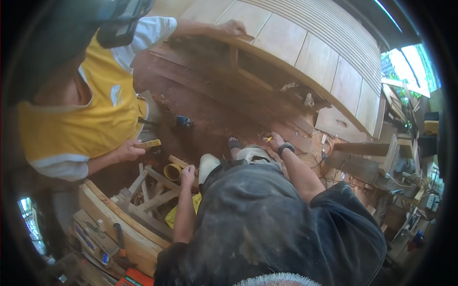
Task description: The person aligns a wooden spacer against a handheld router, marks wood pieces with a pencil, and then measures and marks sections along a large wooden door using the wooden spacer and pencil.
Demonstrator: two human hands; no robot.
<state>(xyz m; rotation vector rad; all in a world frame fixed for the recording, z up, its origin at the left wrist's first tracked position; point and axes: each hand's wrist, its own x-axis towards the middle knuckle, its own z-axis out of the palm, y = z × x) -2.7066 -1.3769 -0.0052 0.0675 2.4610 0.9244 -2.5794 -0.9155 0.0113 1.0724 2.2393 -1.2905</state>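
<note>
My right hand (275, 141) is closed around a small yellow stick (268, 139), perhaps a pencil, and a dark watch (286, 147) sits on that wrist. Closed fingers also show on my left hand (188, 175), low at my side. It is beside a wooden strip (177, 161) and a round yellow tube (172, 172); whether it grips anything is too small to tell. Across from me a person in a yellow and white shirt (81, 124) holds a yellow folding rule or block (149, 144) in one hand. Their other hand (232, 27) rests on the edge of a plank table (274, 35).
Wood offcuts (155, 198) fill a space behind a thick curved board (121, 217) at lower left, with a hammer (120, 240) and a red case (136, 278) near it. Stacked timber and cables (405, 178) crowd the right. Scraps lie on the reddish floor (191, 90).
</note>
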